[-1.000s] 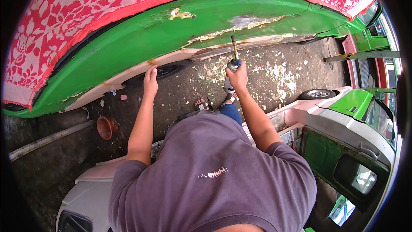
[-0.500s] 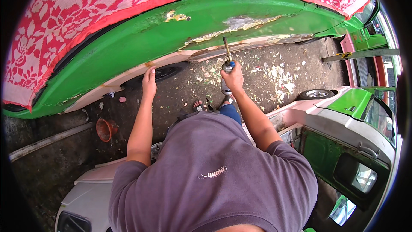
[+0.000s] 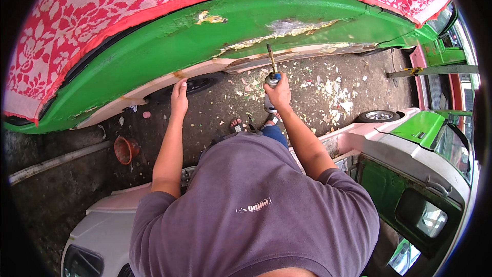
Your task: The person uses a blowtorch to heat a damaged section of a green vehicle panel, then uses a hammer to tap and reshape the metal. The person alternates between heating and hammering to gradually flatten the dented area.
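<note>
My right hand (image 3: 279, 93) grips a blowtorch (image 3: 272, 61), a metal nozzle with a blue part on top of a gas canister. Its tip points away from me, toward the lower side of a green vehicle (image 3: 169, 54); no flame can be made out. Near that tip, the green paint is broken by a long pale, peeled patch (image 3: 279, 33). To the left, my left hand (image 3: 179, 97) holds nothing, its fingers stretched out in front of the vehicle's pink lower edge and a dark wheel (image 3: 200, 85).
Red floral cloth (image 3: 123, 10) covers the vehicle's upper part. Paint flakes (image 3: 333, 92) litter the dark ground around my feet. An orange bucket (image 3: 124, 150) stands at left by a long pole (image 3: 59, 163). Another green and pink vehicle (image 3: 415, 123) is close on my right, a white one (image 3: 107, 225) behind left.
My view has shifted very slightly against the vehicles. Both hands and the blowtorch keep nearly the same places.
</note>
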A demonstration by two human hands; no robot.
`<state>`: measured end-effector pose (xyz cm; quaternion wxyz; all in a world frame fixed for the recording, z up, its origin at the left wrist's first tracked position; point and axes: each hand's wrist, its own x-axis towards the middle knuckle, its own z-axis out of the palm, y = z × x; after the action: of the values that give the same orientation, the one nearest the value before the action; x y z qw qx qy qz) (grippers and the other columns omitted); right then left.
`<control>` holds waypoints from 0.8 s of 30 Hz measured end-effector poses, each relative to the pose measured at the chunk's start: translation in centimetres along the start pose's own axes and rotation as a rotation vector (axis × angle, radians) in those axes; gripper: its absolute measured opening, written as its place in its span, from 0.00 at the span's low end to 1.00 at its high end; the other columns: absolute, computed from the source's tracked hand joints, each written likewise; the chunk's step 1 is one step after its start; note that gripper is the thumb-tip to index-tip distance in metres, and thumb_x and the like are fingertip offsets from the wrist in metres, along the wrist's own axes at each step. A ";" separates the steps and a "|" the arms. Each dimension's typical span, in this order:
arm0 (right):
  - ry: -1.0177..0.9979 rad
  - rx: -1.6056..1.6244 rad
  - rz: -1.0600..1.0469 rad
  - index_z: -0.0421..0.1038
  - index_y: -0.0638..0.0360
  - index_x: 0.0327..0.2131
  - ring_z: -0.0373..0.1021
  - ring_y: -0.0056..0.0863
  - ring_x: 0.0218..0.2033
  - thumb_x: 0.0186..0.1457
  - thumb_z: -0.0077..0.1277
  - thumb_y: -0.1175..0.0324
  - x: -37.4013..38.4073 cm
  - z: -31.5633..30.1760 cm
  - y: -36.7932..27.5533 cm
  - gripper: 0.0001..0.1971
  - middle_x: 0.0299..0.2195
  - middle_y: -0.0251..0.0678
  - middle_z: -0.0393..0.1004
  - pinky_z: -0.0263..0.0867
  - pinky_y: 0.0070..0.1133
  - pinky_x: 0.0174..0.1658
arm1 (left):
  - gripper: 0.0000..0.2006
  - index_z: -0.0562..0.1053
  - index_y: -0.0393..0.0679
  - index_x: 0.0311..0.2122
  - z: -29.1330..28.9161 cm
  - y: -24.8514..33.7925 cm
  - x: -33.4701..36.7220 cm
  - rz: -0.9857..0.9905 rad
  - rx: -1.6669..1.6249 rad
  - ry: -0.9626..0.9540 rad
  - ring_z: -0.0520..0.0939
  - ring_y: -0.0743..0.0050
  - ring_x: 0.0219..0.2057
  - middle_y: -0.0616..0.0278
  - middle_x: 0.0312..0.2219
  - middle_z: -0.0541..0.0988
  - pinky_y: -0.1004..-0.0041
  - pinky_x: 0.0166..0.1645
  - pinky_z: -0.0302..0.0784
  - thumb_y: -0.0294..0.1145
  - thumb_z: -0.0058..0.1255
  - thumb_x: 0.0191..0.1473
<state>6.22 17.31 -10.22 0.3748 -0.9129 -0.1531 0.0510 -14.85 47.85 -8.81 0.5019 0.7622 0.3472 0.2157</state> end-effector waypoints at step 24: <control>0.026 0.017 0.018 0.61 0.61 0.52 0.68 0.48 0.47 0.42 0.60 0.58 1.2 -2.0 1.2 0.34 0.46 0.48 0.69 0.67 0.37 0.48 | 0.18 0.73 0.39 0.50 2.2 0.5 0.0 -0.037 -0.013 -0.022 0.73 0.66 0.53 0.57 0.48 0.76 0.71 0.60 0.62 0.42 0.39 0.66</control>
<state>8.03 15.59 -9.60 0.3841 -0.9117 -0.1393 0.0438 -13.23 46.37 -9.21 0.5147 0.7547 0.3542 0.2002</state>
